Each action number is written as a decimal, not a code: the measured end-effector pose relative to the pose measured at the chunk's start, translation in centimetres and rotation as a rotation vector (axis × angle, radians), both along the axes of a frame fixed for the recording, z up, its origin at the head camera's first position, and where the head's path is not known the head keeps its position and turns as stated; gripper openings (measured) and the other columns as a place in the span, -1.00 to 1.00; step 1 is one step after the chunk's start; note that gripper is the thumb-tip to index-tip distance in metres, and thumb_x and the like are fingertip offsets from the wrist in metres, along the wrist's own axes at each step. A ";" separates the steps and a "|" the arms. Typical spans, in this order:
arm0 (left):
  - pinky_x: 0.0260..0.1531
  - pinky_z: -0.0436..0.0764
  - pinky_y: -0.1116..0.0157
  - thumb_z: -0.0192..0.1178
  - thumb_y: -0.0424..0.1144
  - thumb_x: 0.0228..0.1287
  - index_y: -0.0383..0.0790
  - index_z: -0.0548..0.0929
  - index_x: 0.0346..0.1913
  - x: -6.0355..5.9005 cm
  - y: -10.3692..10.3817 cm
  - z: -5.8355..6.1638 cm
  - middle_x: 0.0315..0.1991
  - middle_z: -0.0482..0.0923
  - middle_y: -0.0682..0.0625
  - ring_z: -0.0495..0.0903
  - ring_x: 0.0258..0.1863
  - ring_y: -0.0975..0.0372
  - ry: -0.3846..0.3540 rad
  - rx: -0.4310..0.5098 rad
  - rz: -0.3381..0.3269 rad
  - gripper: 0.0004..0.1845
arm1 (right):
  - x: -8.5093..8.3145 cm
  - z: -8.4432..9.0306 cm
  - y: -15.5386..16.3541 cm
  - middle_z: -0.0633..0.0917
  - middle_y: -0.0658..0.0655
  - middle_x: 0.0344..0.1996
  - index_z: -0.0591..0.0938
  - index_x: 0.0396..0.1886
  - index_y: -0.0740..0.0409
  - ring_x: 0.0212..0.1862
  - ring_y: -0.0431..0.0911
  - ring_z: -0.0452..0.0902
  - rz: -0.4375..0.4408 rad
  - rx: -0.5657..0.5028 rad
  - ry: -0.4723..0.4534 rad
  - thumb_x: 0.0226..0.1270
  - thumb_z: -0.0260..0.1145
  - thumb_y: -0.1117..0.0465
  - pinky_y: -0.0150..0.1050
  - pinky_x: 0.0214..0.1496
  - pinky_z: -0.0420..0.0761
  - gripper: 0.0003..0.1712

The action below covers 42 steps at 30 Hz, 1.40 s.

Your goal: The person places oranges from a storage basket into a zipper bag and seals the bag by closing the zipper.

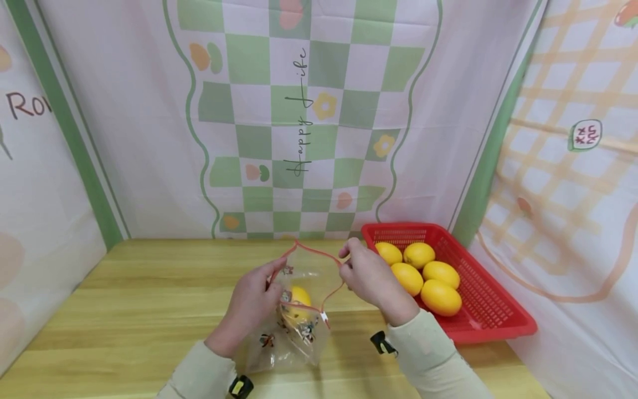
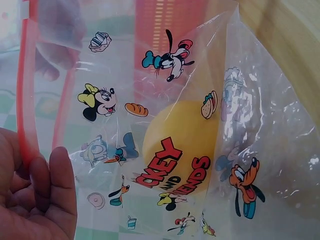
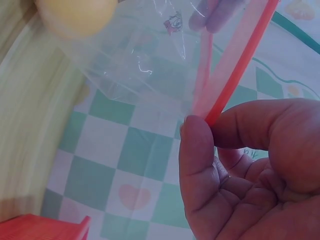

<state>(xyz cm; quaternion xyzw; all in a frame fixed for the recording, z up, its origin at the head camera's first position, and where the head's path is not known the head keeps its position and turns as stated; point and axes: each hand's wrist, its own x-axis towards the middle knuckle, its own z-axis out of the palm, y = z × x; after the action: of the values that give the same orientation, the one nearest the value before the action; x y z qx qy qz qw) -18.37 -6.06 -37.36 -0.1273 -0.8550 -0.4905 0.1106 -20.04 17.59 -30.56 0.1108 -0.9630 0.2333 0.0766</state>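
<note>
Two hands hold a clear cartoon-print bag open above a wooden counter, one lemon inside it.

The left hand pinches the bag's red zip strip between thumb and curled fingers; the right hand pinches the same strip at the opposite side of the mouth, thumb against forefinger. The bag hangs between them with the lemon near its middle, behind the printed lettering. Just right of the right hand, a red basket on the counter holds five more lemons.
</note>
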 end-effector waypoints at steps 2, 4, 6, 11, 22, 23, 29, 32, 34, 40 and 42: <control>-0.80 0.26 0.47 0.09 -0.48 0.31 -0.15 0.54 0.46 0.0 0.0 -0.1 -0.20 0.70 -0.12 0.26 -0.75 0.35 -0.002 0.006 -0.007 -0.37 | 0.0 -0.1 0.0 0.63 -0.01 -0.55 0.52 -0.04 0.16 -0.56 -0.17 0.52 0.002 -0.001 0.002 0.38 0.20 0.33 -0.21 -0.34 0.60 -0.81; -0.80 0.27 0.46 0.10 -0.48 0.31 -0.15 0.53 0.46 -0.1 0.0 -0.3 -0.26 0.68 -0.09 0.26 -0.75 0.36 0.000 0.010 -0.014 -0.37 | 0.0 -0.1 0.0 0.63 -0.01 -0.56 0.52 -0.04 0.17 -0.56 -0.17 0.52 0.002 -0.002 0.002 0.38 0.21 0.32 -0.22 -0.35 0.59 -0.81; -0.79 0.28 0.47 0.10 -0.48 0.31 -0.14 0.52 0.47 -0.1 0.0 -0.5 -0.39 0.59 -0.03 0.27 -0.74 0.37 -0.003 0.013 -0.022 -0.36 | 0.0 -0.3 0.0 0.64 -0.01 -0.55 0.53 -0.04 0.16 -0.55 -0.17 0.52 0.000 -0.005 -0.003 0.38 0.21 0.32 -0.22 -0.35 0.59 -0.81; -0.79 0.29 0.48 0.09 -0.47 0.32 -0.13 0.51 0.48 0.0 0.0 -1.0 -0.33 0.62 0.00 0.28 -0.74 0.38 0.011 0.014 -0.032 -0.36 | -0.1 -0.5 0.2 0.66 0.01 -0.49 0.54 -0.05 0.15 -0.50 -0.14 0.52 -0.007 0.001 -0.004 0.36 0.23 0.31 -0.21 -0.31 0.61 -0.80; -0.77 0.33 0.44 0.10 -0.46 0.33 -0.16 0.51 0.48 -0.2 0.1 -1.2 -0.44 0.50 0.02 0.31 -0.72 0.36 0.005 0.008 -0.027 -0.37 | -0.2 -0.7 0.4 0.76 0.11 -0.30 0.57 -0.07 0.14 -0.31 -0.07 0.65 -0.010 0.033 0.041 0.38 0.30 0.24 -0.08 -0.10 0.70 -0.82; -0.77 0.33 0.44 0.10 -0.46 0.33 -0.16 0.51 0.48 -0.2 0.2 -1.2 -0.42 0.52 0.02 0.31 -0.71 0.35 0.002 0.010 -0.027 -0.37 | -0.2 -0.7 0.5 0.77 0.11 -0.28 0.57 -0.06 0.14 -0.28 -0.06 0.67 -0.008 0.032 0.045 0.39 0.31 0.23 -0.06 -0.08 0.71 -0.81; -0.76 0.30 0.44 0.10 -0.45 0.34 -0.16 0.53 0.46 -0.2 0.2 -1.3 -0.44 0.47 0.03 0.26 -0.72 0.38 0.008 0.007 -0.025 -0.39 | -0.2 -0.6 1.0 0.78 0.13 -0.13 0.57 0.01 0.12 -0.12 0.02 0.71 -0.020 0.031 0.047 0.44 0.31 0.10 0.02 0.06 0.70 -0.73; -0.75 0.30 0.43 0.11 -0.46 0.34 -0.17 0.53 0.46 -0.3 0.2 -1.4 -0.46 0.43 0.02 0.25 -0.72 0.38 0.012 0.004 -0.023 -0.39 | -0.2 -0.3 1.4 0.75 0.18 -0.03 0.57 0.10 0.14 -0.04 0.05 0.70 -0.023 0.028 0.041 0.46 0.28 0.08 0.05 0.12 0.70 -0.66; -0.75 0.30 0.43 0.11 -0.46 0.33 -0.19 0.53 0.46 -0.4 0.3 -1.4 -0.45 0.44 0.03 0.25 -0.71 0.38 0.014 0.003 -0.023 -0.39 | -0.3 -0.1 1.7 0.73 0.24 0.04 0.56 0.17 0.16 0.02 0.09 0.69 -0.018 0.031 0.042 0.45 0.26 0.09 0.08 0.18 0.67 -0.61; -0.75 0.29 0.46 0.11 -0.48 0.30 -0.21 0.53 0.45 -0.4 0.4 -1.3 -0.39 0.50 0.03 0.24 -0.72 0.39 0.023 -0.005 -0.026 -0.38 | -0.5 0.3 3.1 0.65 0.30 0.21 0.49 0.36 0.23 0.16 0.17 0.58 -0.004 0.065 0.058 0.43 0.25 0.13 0.17 0.33 0.56 -0.44; -0.75 0.28 0.46 0.10 -0.48 0.30 -0.20 0.53 0.46 -0.4 0.4 -1.3 -0.40 0.49 0.02 0.23 -0.72 0.39 0.018 -0.008 -0.027 -0.38 | -0.6 0.4 3.6 0.61 0.30 0.29 0.44 0.43 0.23 0.22 0.20 0.54 -0.006 0.084 0.054 0.44 0.26 0.12 0.21 0.39 0.50 -0.37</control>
<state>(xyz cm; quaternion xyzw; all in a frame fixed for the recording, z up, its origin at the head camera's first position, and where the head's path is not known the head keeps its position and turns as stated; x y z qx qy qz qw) -18.72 -5.65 -38.66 -0.1436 -0.8541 -0.4874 0.1110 -20.61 21.20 -30.19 0.1171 -0.9699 0.1895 0.0984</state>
